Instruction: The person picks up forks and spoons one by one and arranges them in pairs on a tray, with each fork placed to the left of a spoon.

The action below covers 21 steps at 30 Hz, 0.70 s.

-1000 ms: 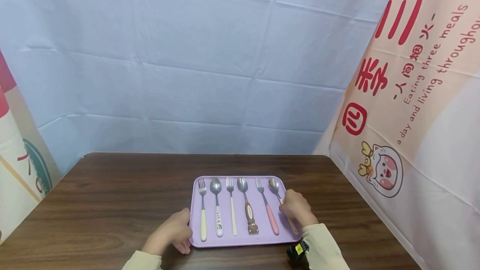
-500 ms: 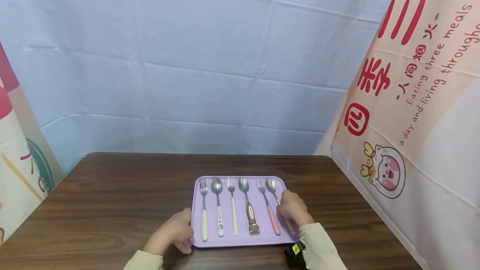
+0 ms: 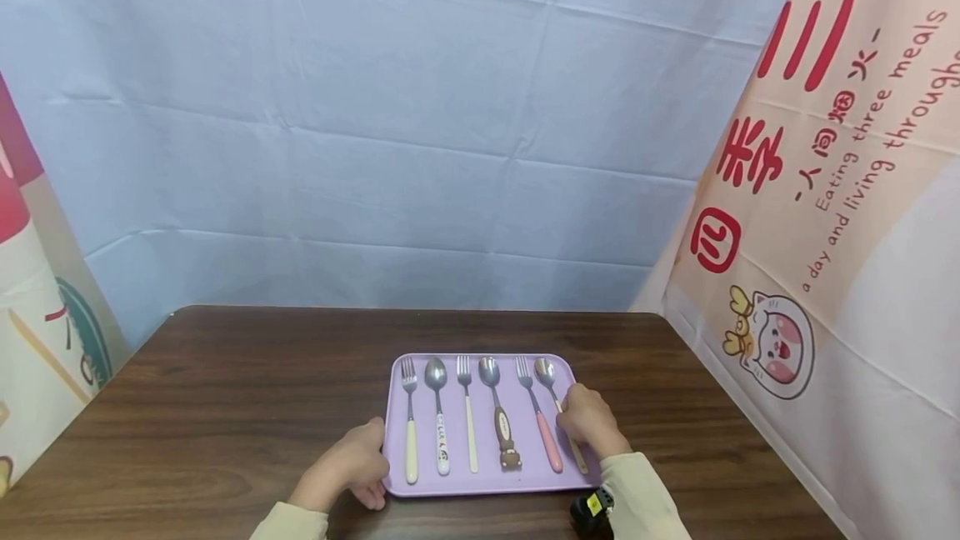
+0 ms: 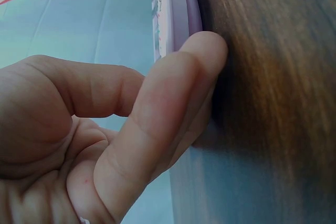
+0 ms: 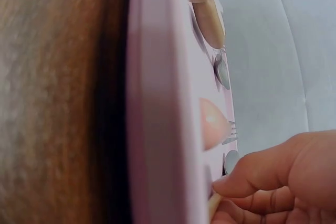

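Observation:
A purple tray lies on the table, bearing forks and spoons laid out side by side. My left hand grips its left edge; in the left wrist view the fingers press the tray's side, close to the tabletop. Over the tray's right part, my right hand pinches the pale handle of the rightmost spoon. The right wrist view has thumb and fingers on that handle, its bowl just beyond. Immediately left of it lies a fork with a pink handle.
Also on the tray are a brown bear-handled spoon, a cream-handled fork, a spoon with a patterned handle and a pale yellow-handled fork. The wooden table is backed by a light blue cloth, with a printed cloth at right.
The rightmost spoon's handle has swung slightly left, now closer to the pink-handled fork, with my right hand on it. My left hand stays at the tray's edge.

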### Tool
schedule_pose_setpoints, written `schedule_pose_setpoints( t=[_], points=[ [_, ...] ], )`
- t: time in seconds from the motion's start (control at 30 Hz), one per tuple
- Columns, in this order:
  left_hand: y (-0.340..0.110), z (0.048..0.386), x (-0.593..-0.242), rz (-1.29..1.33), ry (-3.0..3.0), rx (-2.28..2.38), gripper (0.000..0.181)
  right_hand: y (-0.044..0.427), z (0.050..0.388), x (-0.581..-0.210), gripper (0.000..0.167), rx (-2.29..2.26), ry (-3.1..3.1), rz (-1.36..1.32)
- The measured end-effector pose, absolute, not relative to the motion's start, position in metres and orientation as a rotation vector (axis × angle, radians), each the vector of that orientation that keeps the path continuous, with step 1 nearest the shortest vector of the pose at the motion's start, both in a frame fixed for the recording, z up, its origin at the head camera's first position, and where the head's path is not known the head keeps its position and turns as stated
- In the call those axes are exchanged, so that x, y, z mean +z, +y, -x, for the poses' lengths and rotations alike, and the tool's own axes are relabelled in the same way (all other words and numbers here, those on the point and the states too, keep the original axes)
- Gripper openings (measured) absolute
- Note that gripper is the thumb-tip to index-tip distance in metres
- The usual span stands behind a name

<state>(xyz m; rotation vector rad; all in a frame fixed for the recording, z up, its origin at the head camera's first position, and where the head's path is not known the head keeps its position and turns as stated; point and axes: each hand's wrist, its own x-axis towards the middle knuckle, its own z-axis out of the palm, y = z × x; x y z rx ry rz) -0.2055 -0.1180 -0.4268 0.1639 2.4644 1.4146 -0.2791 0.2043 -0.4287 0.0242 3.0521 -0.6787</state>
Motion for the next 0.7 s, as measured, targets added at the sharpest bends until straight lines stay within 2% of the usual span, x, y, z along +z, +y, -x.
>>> schedule_pose_setpoints(
  t=[0.43,0.53,0.63,0.7],
  points=[
    [-0.121,0.206,-0.427,-0.175,2.497,1.389,0.018,0.202,0.276,-0.428,0.021,-0.713,3.061,-0.027],
    [-0.124,0.205,-0.425,-0.179,2.549,1.34,0.016,0.2,0.271,-0.427,0.014,-0.726,3.062,-0.047],
    [-0.128,0.204,-0.422,-0.18,2.667,1.278,0.023,0.197,0.265,-0.426,0.008,-0.745,3.075,-0.02],
    [-0.131,0.205,-0.421,-0.218,2.805,1.206,0.031,0.194,0.259,-0.424,0.014,-0.753,3.095,0.029]
  ],
)
